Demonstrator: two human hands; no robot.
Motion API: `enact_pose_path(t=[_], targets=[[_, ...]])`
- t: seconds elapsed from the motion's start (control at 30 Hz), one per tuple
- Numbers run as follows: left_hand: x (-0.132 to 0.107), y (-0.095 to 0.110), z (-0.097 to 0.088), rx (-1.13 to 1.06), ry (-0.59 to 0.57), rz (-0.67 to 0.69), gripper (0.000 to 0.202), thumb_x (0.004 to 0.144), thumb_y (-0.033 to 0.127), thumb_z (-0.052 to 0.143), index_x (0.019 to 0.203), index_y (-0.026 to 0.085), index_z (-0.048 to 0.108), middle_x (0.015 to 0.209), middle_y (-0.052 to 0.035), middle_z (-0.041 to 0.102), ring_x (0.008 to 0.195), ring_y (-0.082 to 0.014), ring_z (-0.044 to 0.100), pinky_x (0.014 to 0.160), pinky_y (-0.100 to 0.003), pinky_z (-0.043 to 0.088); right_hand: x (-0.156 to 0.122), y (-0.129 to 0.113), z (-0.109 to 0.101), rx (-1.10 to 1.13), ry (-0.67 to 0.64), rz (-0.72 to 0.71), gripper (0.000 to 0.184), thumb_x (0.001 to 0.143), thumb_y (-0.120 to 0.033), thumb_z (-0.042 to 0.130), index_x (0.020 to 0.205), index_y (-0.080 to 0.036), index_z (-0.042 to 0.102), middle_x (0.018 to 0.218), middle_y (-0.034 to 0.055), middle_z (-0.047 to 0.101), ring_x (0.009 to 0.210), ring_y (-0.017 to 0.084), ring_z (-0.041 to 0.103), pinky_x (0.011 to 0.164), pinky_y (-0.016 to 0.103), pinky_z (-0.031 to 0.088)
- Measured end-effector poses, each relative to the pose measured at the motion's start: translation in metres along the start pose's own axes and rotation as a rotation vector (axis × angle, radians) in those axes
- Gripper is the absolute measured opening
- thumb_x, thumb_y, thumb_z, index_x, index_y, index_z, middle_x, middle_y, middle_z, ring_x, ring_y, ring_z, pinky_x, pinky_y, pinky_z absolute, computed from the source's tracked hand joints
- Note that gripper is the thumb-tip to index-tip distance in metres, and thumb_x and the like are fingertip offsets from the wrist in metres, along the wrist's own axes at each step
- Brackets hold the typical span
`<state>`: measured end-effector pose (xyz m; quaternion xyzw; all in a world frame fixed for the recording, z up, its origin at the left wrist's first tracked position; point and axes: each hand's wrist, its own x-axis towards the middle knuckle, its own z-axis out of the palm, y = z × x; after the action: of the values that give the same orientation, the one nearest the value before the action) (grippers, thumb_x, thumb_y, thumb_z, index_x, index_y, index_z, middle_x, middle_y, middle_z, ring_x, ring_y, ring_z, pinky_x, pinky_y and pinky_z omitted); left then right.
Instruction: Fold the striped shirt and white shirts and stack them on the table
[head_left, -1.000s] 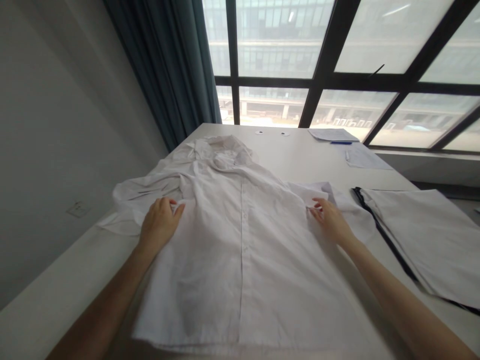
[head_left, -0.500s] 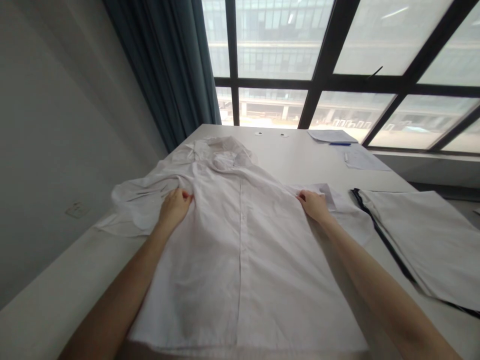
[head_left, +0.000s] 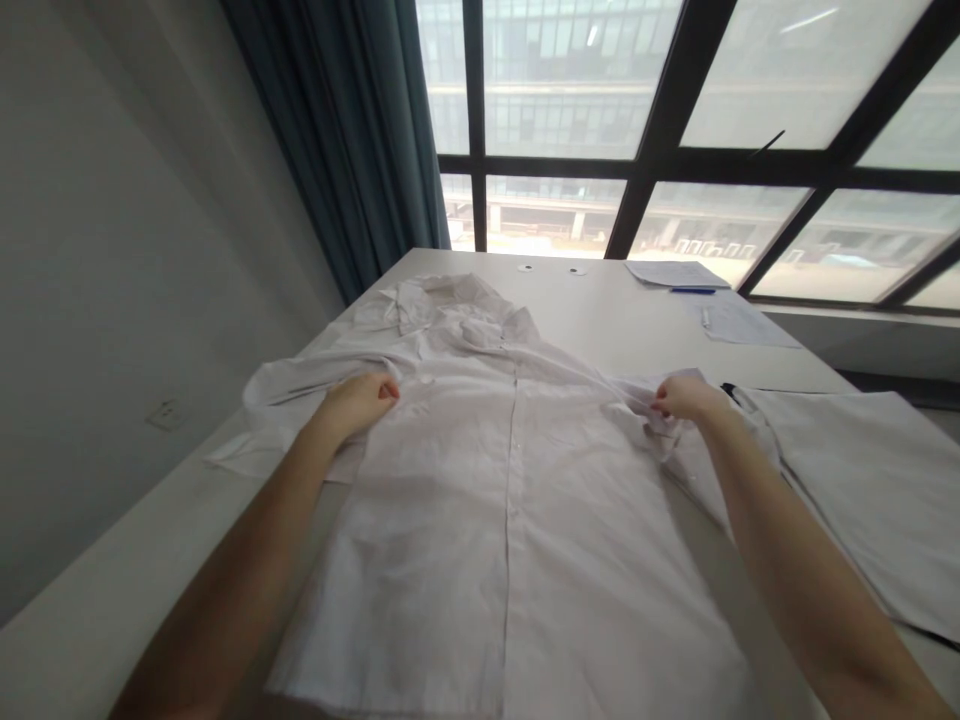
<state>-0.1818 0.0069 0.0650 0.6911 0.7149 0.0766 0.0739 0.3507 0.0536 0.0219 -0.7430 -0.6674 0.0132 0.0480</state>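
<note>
A white button-up shirt [head_left: 450, 500] is spread front side up on the table, its collar end pointing away from me and its hem close to me. My left hand [head_left: 367, 398] pinches the cloth at the shirt's left side, near the armpit. On the opposite side, my right hand [head_left: 684, 398] grips the fabric where the right sleeve joins the body. The left sleeve lies bunched beyond my left wrist. Part of the right sleeve is hidden under my right forearm. Wrinkles run across the chest between the hands.
The white table [head_left: 585, 320] reaches to the window. Folded white cloth with a dark edge [head_left: 877, 480] lies at the right. Paper sheets [head_left: 675, 274] and a blue pen [head_left: 693, 291] rest at the far right. A dark blue curtain [head_left: 360, 140] hangs at the back left.
My right hand has moved outward to the right, pulling the shirt's side and sleeve with it. The button line has shifted right. The view has turned slightly left.
</note>
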Motion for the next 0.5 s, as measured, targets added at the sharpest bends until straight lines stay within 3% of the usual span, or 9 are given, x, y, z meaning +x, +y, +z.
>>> enact_pose_path(t=[0.13, 0.27, 0.37, 0.5], targets=[[0.051, 0.007, -0.013, 0.045, 0.224, 0.014, 0.026, 0.086, 0.022, 0.047, 0.098, 0.020, 0.070, 0.106, -0.0090, 0.071, 0.101, -0.0255, 0.064, 0.085, -0.033, 0.047, 0.022, -0.013, -0.002, 0.046, 0.038, -0.013, 0.025, 0.085, -0.030, 0.054, 0.094, -0.020, 0.075, 0.092, 0.0112, 0.074, 0.084, 0.023, 0.066, 0.074, 0.033, 0.045], [0.103, 0.021, 0.002, 0.019, 0.173, 0.011, 0.037, 0.092, 0.021, 0.040, 0.117, 0.015, 0.066, 0.123, -0.0130, 0.067, 0.114, -0.0237, 0.060, 0.095, -0.031, 0.043, 0.031, -0.036, 0.016, 0.148, 0.073, -0.091, 0.031, 0.087, -0.033, 0.053, 0.106, -0.018, 0.072, 0.108, 0.0133, 0.070, 0.094, 0.023, 0.064, 0.080, 0.032, 0.045], [0.125, 0.030, 0.020, 0.009, 0.114, 0.024, 0.039, 0.092, 0.025, 0.044, 0.125, 0.016, 0.063, 0.125, -0.0128, 0.066, 0.114, -0.0231, 0.061, 0.095, -0.030, 0.043, 0.031, -0.050, 0.030, 0.249, 0.072, -0.179, 0.036, 0.086, -0.040, 0.056, 0.112, -0.019, 0.069, 0.104, 0.0103, 0.070, 0.090, 0.021, 0.063, 0.077, 0.030, 0.044], [0.137, 0.042, 0.037, -0.001, 0.090, 0.072, 0.039, 0.091, 0.034, 0.051, 0.126, 0.021, 0.063, 0.131, -0.0095, 0.063, 0.122, -0.0246, 0.056, 0.102, -0.033, 0.038, 0.030, -0.062, 0.036, 0.362, 0.026, -0.276, 0.036, 0.085, -0.045, 0.055, 0.109, -0.022, 0.069, 0.078, 0.0023, 0.068, 0.069, 0.015, 0.058, 0.065, 0.025, 0.042]])
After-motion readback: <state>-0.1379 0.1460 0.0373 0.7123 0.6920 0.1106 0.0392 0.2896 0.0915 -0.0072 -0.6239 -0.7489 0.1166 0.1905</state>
